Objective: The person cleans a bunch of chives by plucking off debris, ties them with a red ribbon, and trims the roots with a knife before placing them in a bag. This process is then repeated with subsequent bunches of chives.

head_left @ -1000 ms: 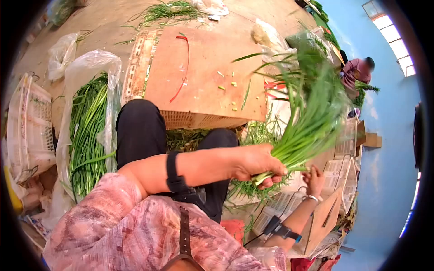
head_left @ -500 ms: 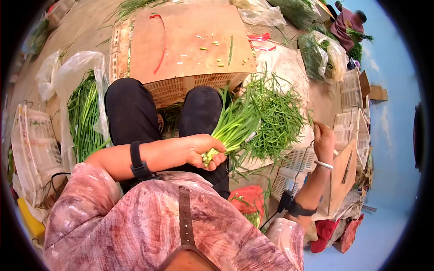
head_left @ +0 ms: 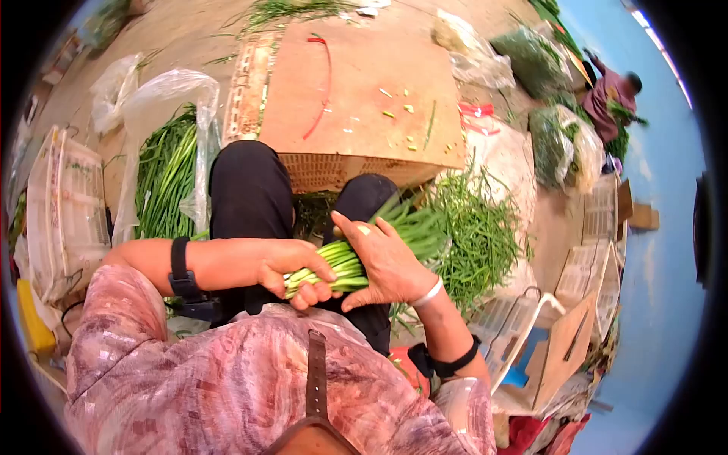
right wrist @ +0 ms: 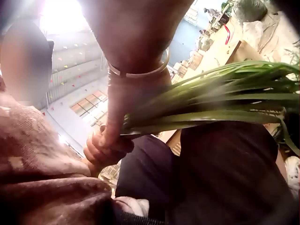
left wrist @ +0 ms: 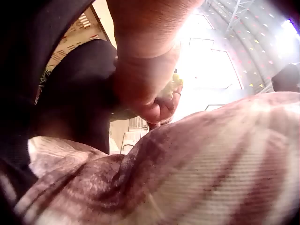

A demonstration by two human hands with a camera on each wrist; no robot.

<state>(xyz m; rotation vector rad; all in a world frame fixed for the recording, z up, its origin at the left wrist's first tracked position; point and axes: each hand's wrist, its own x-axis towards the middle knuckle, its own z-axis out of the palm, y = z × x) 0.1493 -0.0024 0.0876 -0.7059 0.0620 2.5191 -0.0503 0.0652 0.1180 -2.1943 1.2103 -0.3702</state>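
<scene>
In the head view my left hand point(head_left: 296, 271) grips a bunch of green chives point(head_left: 343, 259) near its pale stalk ends, fingers curled around them. Over the bunch, just past that grip, lies my right hand point(head_left: 390, 262), its fingers extended and spread and its thumb apart. The long flat leaves point(right wrist: 220, 101) run out beyond the right hand in the right wrist view. In the left wrist view the left hand point(left wrist: 145, 89) appears from behind, with most of the bunch hidden. Both hands are above my lap, close to the shirt point(head_left: 227, 371).
A board point(head_left: 364, 98) on a crate stands in front of my knees, with a red strip point(head_left: 328, 87) and cut bits on it. Loose trimmed greens point(head_left: 478, 235) are heaped on the right. Chives fill a plastic bag point(head_left: 208, 114) on the left. Another person point(head_left: 610, 106) is at the far right.
The bunch swung down from the right, its leaves dropping from upright, and moved left to my lap. My right hand came in from the far right onto the bunch. The left hand kept its grip.
</scene>
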